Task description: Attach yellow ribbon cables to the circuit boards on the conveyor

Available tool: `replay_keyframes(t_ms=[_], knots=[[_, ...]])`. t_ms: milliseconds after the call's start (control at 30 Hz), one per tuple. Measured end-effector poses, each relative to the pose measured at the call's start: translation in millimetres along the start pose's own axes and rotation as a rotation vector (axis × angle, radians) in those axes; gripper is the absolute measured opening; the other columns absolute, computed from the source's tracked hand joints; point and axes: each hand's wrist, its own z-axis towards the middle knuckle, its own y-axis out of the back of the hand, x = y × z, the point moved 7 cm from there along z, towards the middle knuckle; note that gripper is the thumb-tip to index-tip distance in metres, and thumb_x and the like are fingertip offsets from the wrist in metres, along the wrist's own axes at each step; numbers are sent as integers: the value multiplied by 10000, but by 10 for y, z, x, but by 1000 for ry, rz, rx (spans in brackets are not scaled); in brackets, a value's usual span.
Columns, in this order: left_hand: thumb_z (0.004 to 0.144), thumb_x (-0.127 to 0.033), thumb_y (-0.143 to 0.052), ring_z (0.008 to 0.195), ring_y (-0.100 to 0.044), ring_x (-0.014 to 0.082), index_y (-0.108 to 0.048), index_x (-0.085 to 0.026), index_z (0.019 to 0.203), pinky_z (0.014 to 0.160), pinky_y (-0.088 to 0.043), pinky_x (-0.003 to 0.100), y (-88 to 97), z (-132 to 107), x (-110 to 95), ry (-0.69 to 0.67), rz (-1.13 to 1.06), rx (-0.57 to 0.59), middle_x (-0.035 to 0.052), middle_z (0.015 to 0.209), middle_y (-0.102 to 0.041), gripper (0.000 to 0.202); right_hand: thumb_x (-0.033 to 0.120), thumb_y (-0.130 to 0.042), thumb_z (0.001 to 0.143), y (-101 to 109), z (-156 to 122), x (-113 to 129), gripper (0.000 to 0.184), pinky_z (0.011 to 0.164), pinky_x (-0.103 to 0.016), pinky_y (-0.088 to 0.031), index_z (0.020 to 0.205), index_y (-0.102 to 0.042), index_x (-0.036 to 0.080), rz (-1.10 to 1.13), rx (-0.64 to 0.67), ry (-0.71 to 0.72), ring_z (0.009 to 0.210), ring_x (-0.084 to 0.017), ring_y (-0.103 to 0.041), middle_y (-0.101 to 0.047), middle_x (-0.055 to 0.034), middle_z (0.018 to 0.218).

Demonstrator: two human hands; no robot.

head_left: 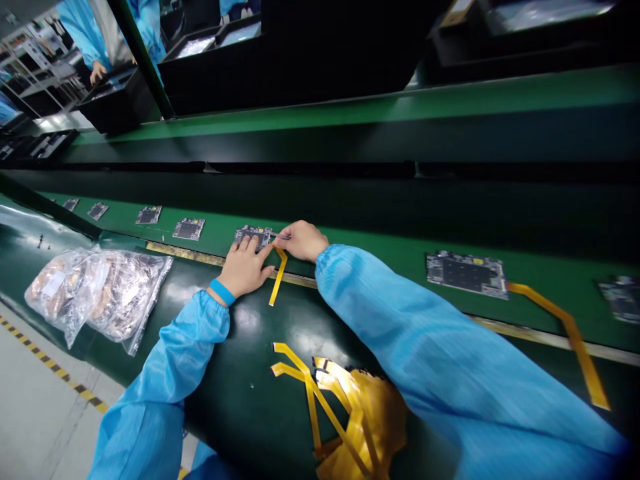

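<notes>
A small circuit board (251,235) lies on the green conveyor belt (380,257). My left hand (244,268) rests on its near edge, fingers spread flat on it. My right hand (301,240) is closed on a thin metal tool (280,235) whose tip points at the board's right side. A yellow flex strip (279,275) hangs from the board down between my hands. Both arms wear blue sleeves.
More boards (189,229) lie along the belt to the left; one at the right (467,273) has a yellow strip (570,333) attached. A pile of loose yellow strips (350,413) lies near me. Clear bags of parts (95,293) sit left. A person in blue (100,33) works at far left.
</notes>
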Motion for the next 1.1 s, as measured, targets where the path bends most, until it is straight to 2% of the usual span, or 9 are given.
replay_keyframes(t_ms=[167,267,367,500,667,967,1100], knots=[[1063,-502,-510,1530,-418,417,-483,-226,1605,1174,-425,573,-12,12,-110,22,53,14,207,1656,-450,609,397,-726,923,35,-91,-37,161,659,-309,-454,960,-857,311,-60,-10,16,910,-258,-735,-821,-36,965],[1070,-506,-487,1525,-423,427,-499,-205,1596,1162,-437,586,-16,21,-154,11,69,17,225,1656,-442,606,477,-578,1026,91,-172,-23,327,700,-328,-461,1054,-850,298,-108,-78,102,1002,-284,-733,-806,-64,1127],[1075,-515,-475,1522,-428,427,-508,-211,1590,1153,-447,585,-17,26,-188,1,91,11,223,1655,-445,600,432,-455,1081,108,-221,16,416,724,-335,-464,1089,-841,278,-151,-122,192,1047,-284,-727,-767,-77,1239],[1089,-523,-435,1530,-418,436,-472,-192,1614,1153,-450,589,-11,28,-238,1,130,29,238,1658,-436,621,378,-559,1034,75,-207,41,286,721,-328,-463,1110,-815,275,-139,-103,222,1029,-268,-728,-783,-58,1187],[1098,-535,-404,1533,-423,434,-446,-197,1631,1167,-442,595,18,35,-300,-12,143,57,240,1664,-428,633,382,-631,1004,49,-170,-68,189,701,-315,-446,1050,-790,290,-133,-64,202,968,-252,-734,-816,-20,1055],[1103,-504,-425,1560,-400,408,-506,-247,1593,1196,-415,595,52,34,-337,-49,79,88,218,1691,-396,559,384,-627,993,72,-225,-220,182,658,-312,-421,983,-767,269,-168,-165,294,871,-238,-712,-802,-45,1004],[1105,-478,-430,1557,-406,407,-506,-245,1593,1185,-419,603,46,42,-372,-71,55,74,220,1697,-386,546,365,-597,997,169,-463,-319,199,669,-312,-434,973,-750,239,-77,-239,311,859,-236,-710,-783,-65,1002]])
